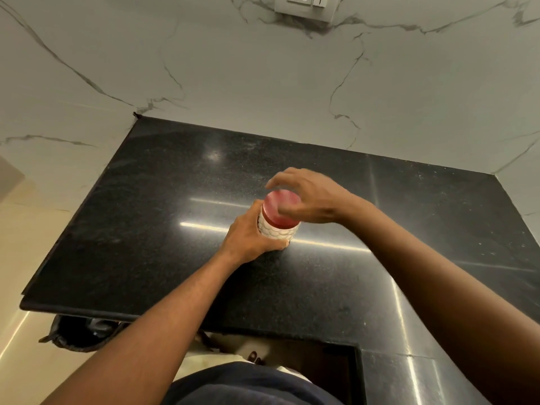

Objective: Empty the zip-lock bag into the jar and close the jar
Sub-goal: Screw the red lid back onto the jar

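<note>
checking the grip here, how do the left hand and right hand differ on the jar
The left hand wraps the white jar low on its side, near the black counter; the right hand curls over the red lid from above. The left hand looks sharp, the right hand's fingers blurred. Both hold the same upright jar.

Black granite counter w/ light glare, white marble wall, socket plate, beige floor.
</note>
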The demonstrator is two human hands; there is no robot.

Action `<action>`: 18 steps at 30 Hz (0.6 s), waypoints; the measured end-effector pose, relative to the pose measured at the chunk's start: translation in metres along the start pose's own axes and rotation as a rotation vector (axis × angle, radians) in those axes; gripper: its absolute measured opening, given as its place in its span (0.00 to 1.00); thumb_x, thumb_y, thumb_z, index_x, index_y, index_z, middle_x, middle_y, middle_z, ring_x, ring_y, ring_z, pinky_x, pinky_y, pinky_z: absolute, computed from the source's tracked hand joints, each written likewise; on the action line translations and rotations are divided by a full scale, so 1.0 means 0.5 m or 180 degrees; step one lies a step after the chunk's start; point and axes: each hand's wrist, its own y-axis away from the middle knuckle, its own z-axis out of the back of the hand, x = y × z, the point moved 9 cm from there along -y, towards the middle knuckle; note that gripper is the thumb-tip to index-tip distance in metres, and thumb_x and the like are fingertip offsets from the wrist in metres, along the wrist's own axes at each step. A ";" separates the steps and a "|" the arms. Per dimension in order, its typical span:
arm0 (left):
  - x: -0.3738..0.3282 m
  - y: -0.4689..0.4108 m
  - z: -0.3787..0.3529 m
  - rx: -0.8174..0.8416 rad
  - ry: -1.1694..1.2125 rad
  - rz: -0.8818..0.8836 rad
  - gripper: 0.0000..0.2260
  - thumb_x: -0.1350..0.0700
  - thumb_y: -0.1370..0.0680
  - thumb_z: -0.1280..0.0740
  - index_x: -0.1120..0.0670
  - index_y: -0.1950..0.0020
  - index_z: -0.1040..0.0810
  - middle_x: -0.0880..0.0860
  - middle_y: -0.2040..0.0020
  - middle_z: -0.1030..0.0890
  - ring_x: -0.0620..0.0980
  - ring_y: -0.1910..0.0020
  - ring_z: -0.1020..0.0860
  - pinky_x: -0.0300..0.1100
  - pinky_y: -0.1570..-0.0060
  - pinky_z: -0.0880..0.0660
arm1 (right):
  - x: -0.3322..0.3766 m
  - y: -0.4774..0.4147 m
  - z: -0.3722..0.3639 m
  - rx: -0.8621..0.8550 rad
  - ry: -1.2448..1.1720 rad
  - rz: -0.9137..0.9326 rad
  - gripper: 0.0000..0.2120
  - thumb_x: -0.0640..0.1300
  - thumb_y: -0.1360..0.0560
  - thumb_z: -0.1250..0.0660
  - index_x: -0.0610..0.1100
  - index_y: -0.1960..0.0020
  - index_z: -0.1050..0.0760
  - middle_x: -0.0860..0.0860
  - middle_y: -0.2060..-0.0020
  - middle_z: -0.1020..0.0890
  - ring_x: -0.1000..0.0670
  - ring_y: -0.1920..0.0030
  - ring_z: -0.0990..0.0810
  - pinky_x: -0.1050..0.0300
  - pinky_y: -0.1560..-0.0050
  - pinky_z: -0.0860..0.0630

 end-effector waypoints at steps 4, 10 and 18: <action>-0.003 0.002 0.001 -0.0030 -0.0081 0.0014 0.41 0.36 0.40 0.16 0.34 0.32 0.31 0.38 0.45 0.16 0.37 0.48 0.17 0.41 0.49 0.17 | 0.044 0.020 -0.034 0.0666 0.0226 0.0424 0.34 0.45 0.31 0.26 0.60 0.26 0.27 0.52 0.25 0.28 0.48 0.31 0.26 0.53 0.40 0.26; -0.004 0.001 0.000 0.0033 -0.0063 0.0011 0.42 0.37 0.40 0.16 0.34 0.31 0.32 0.36 0.48 0.18 0.35 0.48 0.19 0.38 0.51 0.20 | 0.012 -0.019 0.004 -0.0204 0.1471 -0.0572 0.31 0.72 0.21 0.43 0.46 0.63 0.24 0.50 0.70 0.23 0.51 0.71 0.26 0.58 0.70 0.29; -0.001 -0.007 -0.001 0.0079 -0.0068 -0.0022 0.41 0.37 0.40 0.17 0.36 0.32 0.30 0.40 0.44 0.16 0.42 0.46 0.16 0.48 0.45 0.17 | -0.003 0.016 -0.014 0.0324 -0.0032 0.0132 0.26 0.56 0.27 0.33 0.57 0.29 0.26 0.50 0.25 0.28 0.46 0.25 0.33 0.46 0.33 0.31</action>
